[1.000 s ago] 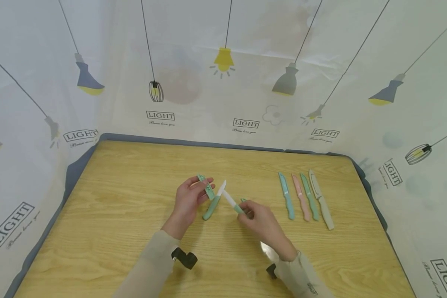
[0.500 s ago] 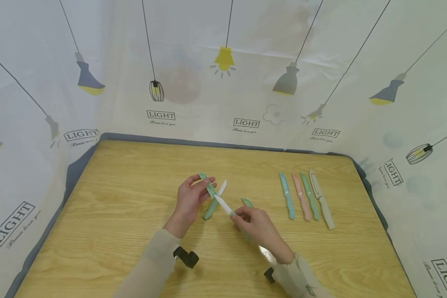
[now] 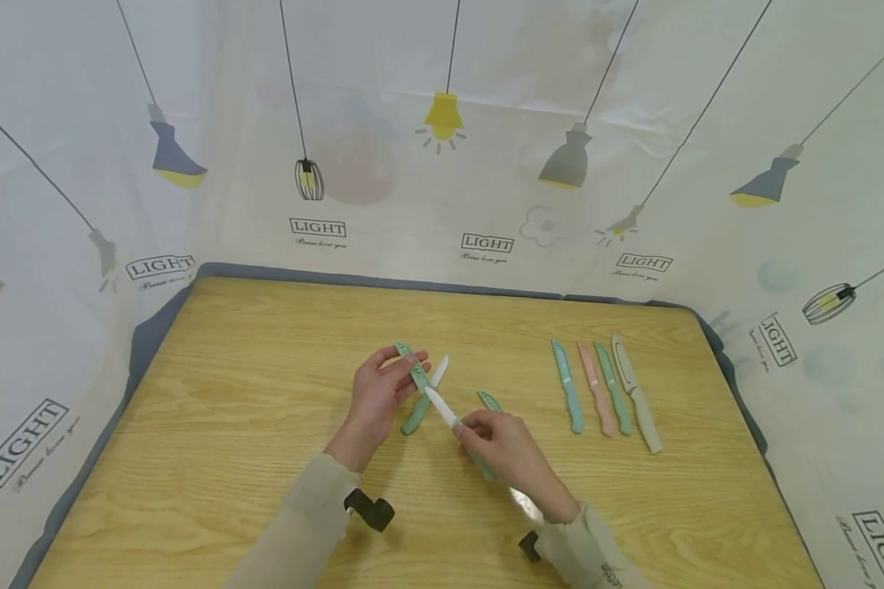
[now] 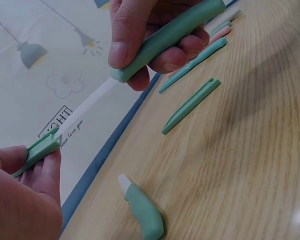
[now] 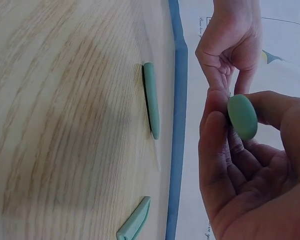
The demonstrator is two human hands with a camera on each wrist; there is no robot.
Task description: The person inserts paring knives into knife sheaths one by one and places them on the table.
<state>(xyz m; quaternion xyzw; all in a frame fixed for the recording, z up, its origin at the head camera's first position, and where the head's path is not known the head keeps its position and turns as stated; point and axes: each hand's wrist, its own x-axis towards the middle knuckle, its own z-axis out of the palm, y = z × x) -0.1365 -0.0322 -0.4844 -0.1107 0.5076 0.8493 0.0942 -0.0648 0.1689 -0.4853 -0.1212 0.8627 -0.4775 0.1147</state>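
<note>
My left hand [image 3: 378, 393] pinches a green knife sheath [image 4: 39, 150] between thumb and fingers, its open end toward the right hand. A green-handled knife with a white blade [image 4: 87, 107] is in my right hand [image 3: 511, 448], gripped by its handle [image 4: 167, 40]. The blade's tip is right at the mouth of the sheath. Below the hands, a second green knife [image 3: 418, 412] with a bare white blade lies on the table, partly overlapped by the held knife and sheath in the head view. Another green sheath [image 3: 489, 401] lies just beyond my right hand.
To the right, sheathed knives lie in a row: blue [image 3: 569, 393], pink [image 3: 597, 394], green [image 3: 614, 393] and a longer beige one [image 3: 637, 401]. The wooden table [image 3: 265, 343] has a grey-blue edge, with a lamp-printed curtain [image 3: 412, 204] around it.
My right hand has moved left and slightly down, bringing the blade's tip to the sheath's mouth. The left hand has shifted only slightly. The second green sheath shows more fully now.
</note>
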